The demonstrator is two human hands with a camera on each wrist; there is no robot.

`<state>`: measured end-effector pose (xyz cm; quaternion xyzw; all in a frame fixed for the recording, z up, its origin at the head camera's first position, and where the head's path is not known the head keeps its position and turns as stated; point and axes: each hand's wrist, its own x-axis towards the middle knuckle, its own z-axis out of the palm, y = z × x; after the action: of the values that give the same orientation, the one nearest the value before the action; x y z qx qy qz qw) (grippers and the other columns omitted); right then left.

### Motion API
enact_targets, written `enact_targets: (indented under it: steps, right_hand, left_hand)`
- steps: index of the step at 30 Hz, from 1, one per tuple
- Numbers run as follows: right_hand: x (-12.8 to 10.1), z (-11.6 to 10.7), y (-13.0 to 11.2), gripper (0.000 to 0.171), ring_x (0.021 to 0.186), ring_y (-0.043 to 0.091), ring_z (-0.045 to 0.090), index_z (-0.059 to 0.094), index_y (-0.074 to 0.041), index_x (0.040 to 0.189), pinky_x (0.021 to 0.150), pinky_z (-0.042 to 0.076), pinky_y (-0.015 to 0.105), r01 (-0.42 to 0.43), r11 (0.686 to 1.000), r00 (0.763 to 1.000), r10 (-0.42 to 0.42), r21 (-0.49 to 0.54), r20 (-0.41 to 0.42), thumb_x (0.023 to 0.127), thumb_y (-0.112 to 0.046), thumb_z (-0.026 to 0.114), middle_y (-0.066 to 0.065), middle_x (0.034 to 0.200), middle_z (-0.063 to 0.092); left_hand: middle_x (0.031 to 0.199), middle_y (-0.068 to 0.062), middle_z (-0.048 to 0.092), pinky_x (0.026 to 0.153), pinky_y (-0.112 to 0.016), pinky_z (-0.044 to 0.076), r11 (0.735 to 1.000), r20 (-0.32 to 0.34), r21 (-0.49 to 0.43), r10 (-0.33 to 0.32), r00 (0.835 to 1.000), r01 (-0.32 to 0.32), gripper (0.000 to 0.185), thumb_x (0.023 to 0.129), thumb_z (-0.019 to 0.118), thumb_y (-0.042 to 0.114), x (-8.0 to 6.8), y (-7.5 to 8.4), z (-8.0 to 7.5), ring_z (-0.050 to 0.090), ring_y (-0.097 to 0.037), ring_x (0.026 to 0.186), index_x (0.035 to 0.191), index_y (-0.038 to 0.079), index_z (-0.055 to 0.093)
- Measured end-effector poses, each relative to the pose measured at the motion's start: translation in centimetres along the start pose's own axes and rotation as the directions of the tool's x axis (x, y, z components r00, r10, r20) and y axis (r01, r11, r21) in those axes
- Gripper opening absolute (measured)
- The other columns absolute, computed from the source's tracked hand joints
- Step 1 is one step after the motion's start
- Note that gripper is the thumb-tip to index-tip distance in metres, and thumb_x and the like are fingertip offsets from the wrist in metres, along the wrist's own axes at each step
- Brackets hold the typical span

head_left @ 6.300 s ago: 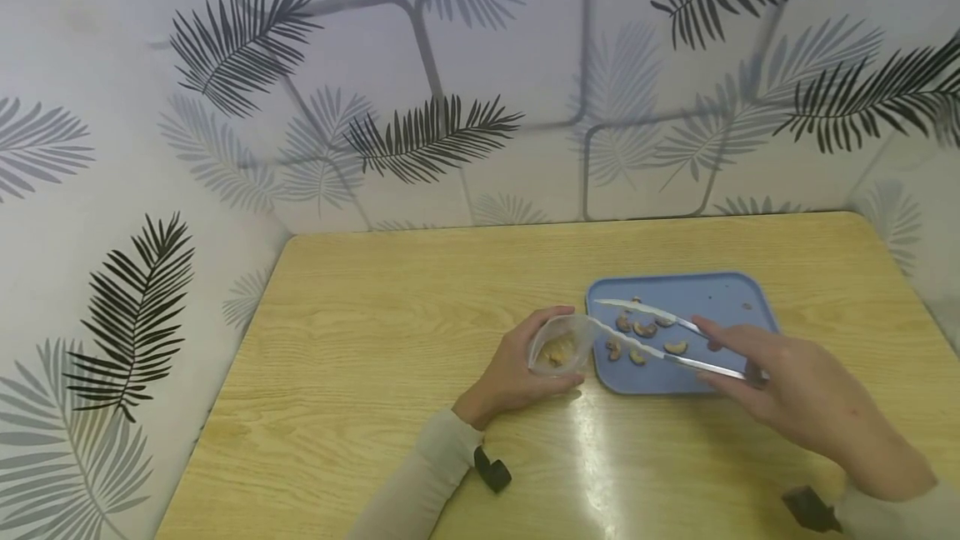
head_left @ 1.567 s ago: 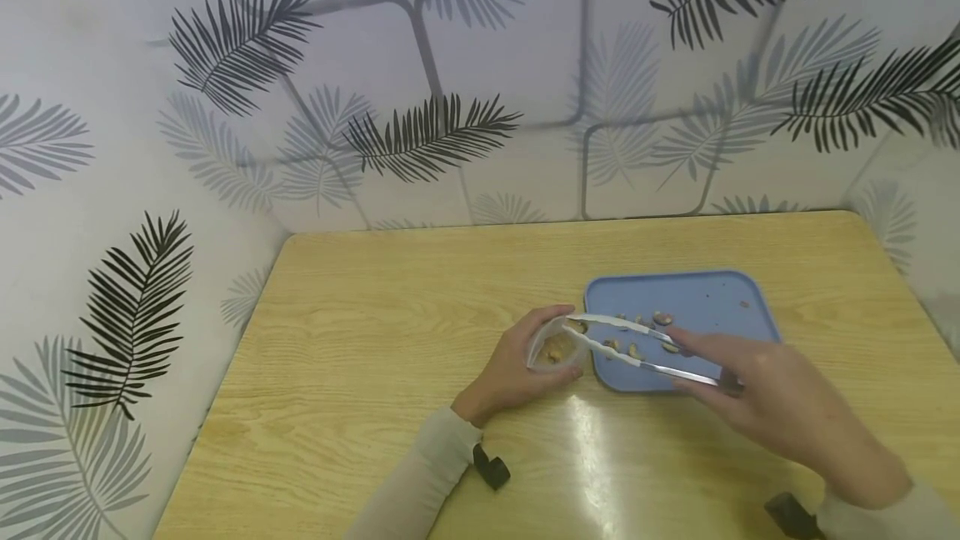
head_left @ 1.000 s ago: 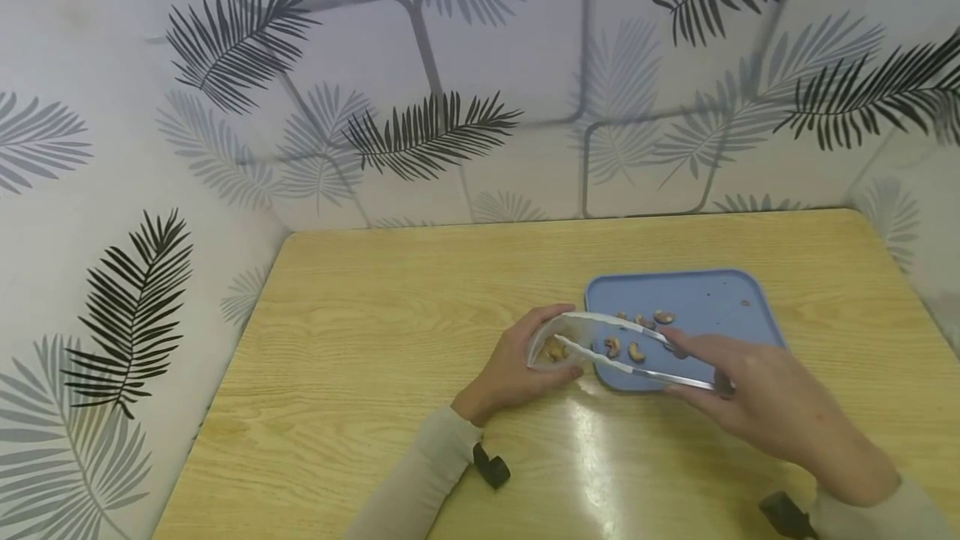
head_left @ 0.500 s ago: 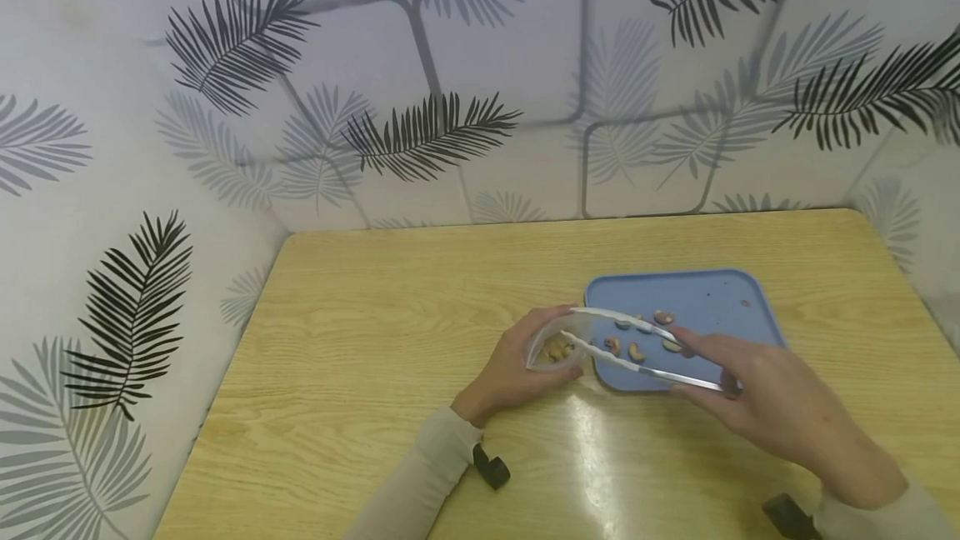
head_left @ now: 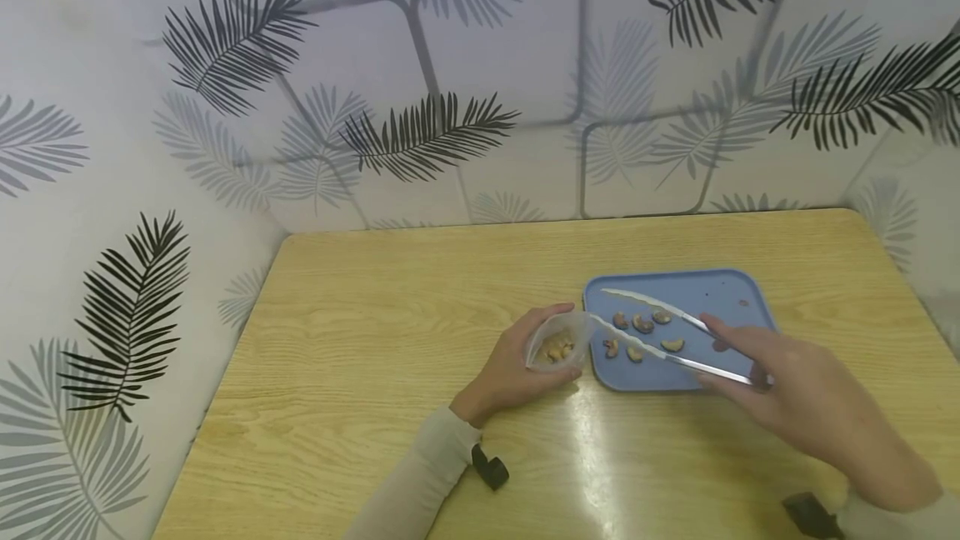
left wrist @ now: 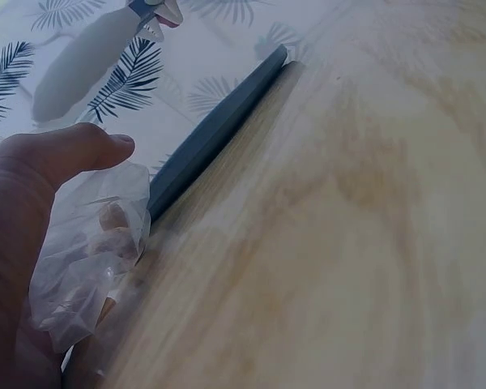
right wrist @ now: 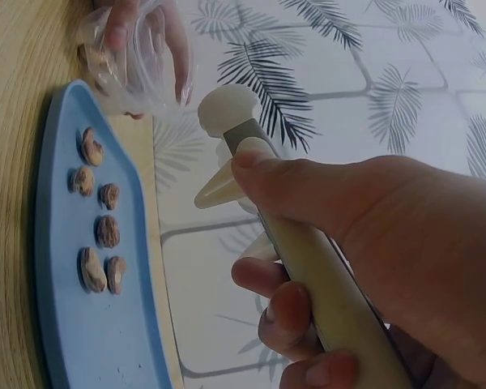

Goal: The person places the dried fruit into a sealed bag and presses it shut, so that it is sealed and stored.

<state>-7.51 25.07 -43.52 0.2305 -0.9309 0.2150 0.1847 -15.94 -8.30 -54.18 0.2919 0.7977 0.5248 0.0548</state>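
Observation:
My left hand (head_left: 506,369) grips a clear plastic bag (head_left: 534,354) by its sides, its mouth held wide. Several cashews (head_left: 557,351) lie inside the bag. In the left wrist view, the crinkled bag (left wrist: 89,267) sits beside my thumb, close to the table. My right hand (head_left: 806,390) holds a pair of metal tongs (head_left: 708,367) with white tips. The tongs' arms stand apart over the tray's left part, with nothing between them. Below, several brown-skinned cashews (head_left: 642,323) lie spread on the blue tray (head_left: 720,298), also seen in the right wrist view.
The light wooden table (head_left: 360,315) extends left of the bag and in front of the tray. Behind it rises a wall (head_left: 510,165) with a leaf pattern. Small dark crumbs lie on the tray's right part. Each wrist wears a black camera (head_left: 491,469).
The tongs brought a cashew to the bag's mouth and let it go inside; they have since moved right, back over the tray. One cashew fewer lies on the tray. My left hand stays put.

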Motion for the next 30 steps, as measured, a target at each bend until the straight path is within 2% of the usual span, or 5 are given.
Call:
enact_targets:
  steps: [4, 10, 14, 20, 30]
  right_hand:
    - [-0.5, -0.2, 0.8, 0.07, 0.059, -0.01, 0.041, 0.07, -0.011, 0.131, 0.05, 0.033, 0.013, -0.016, 1.0, 1.0, 0.016, 0.02, 0.003, 0.066, -0.022, 0.094, -0.018, 0.068, 0.057]
    - [-1.1, -0.4, 2.1, 0.067, 0.061, -0.011, 0.046, 0.069, -0.007, 0.131, 0.05, 0.038, 0.02, -0.09, 0.996, 0.994, 0.089, 0.017, 0.071, 0.071, -0.024, 0.093, -0.006, 0.078, 0.072]
    - [-1.4, -0.5, 3.0, 0.065, 0.057, -0.009, 0.04, 0.069, -0.007, 0.132, 0.049, 0.034, 0.021, -0.142, 0.99, 0.984, 0.143, -0.015, 0.11, 0.074, -0.026, 0.091, -0.007, 0.073, 0.067]
    - [-1.7, -0.6, 4.0, 0.066, 0.054, -0.003, 0.029, 0.068, -0.007, 0.133, 0.05, 0.028, 0.022, -0.181, 0.983, 0.973, 0.185, -0.044, 0.141, 0.076, -0.029, 0.09, -0.011, 0.063, 0.045]
    - [-2.5, -0.6, 4.8, 0.066, 0.049, -0.003, 0.035, 0.064, -0.006, 0.138, 0.047, 0.03, 0.023, -0.258, 0.964, 0.936, 0.267, -0.07, 0.231, 0.083, -0.036, 0.085, 0.003, 0.085, 0.073]
  left_hand:
    - [0.141, 0.013, 0.058, 0.1, -0.032, 0.05, 1.0, 0.001, 0.007, -0.002, 1.0, 0.002, 0.082, 0.081, 0.087, 0.027, 0.0, 0.0, 0.0, 0.058, -0.013, 0.12, 0.152, 0.027, 0.046]
    - [0.142, 0.012, 0.057, 0.098, -0.032, 0.05, 1.0, 0.003, 0.006, 0.008, 1.0, -0.008, 0.082, 0.082, 0.087, 0.028, -0.1, -0.1, 0.1, 0.059, -0.014, 0.119, 0.152, 0.027, 0.046]
    - [0.143, 0.01, 0.057, 0.099, -0.033, 0.05, 1.0, 0.001, 0.004, 0.015, 1.0, -0.015, 0.081, 0.082, 0.087, 0.027, -0.1, 0.0, 0.0, 0.059, -0.015, 0.119, 0.152, 0.025, 0.046]
    - [0.143, 0.01, 0.058, 0.098, -0.031, 0.051, 1.0, -0.003, 0.002, 0.018, 1.0, -0.018, 0.081, 0.081, 0.087, 0.025, -0.1, 0.0, -0.1, 0.059, -0.016, 0.118, 0.152, 0.024, 0.047]
    - [0.139, 0.005, 0.06, 0.096, -0.032, 0.051, 1.0, 0.003, 0.005, 0.018, 1.0, -0.018, 0.081, 0.081, 0.087, 0.026, -0.1, 0.1, -0.1, 0.06, -0.016, 0.114, 0.152, 0.026, 0.047]
